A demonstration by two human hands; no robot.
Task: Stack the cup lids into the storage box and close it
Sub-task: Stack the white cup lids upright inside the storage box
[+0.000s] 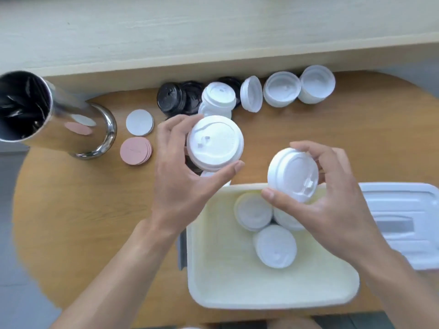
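On the bench (pixel 71 210) your open box (pixel 273 293) has 3 lids in it. Your left hand (pixel 180 184) clasps a white stack (pixel 215 142) beyond the box; your right hand (pixel 332 200) pinches 1 lid (pixel 293 178) above its far rim.

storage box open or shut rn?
Open. The storage box has no cover on it; its box lid lies flat on the table beside it, and cup lids show inside.

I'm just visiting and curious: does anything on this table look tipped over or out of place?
Yes: the steel cylinder at the far left appears to lean sideways, and one white lid in the back row stands on edge.
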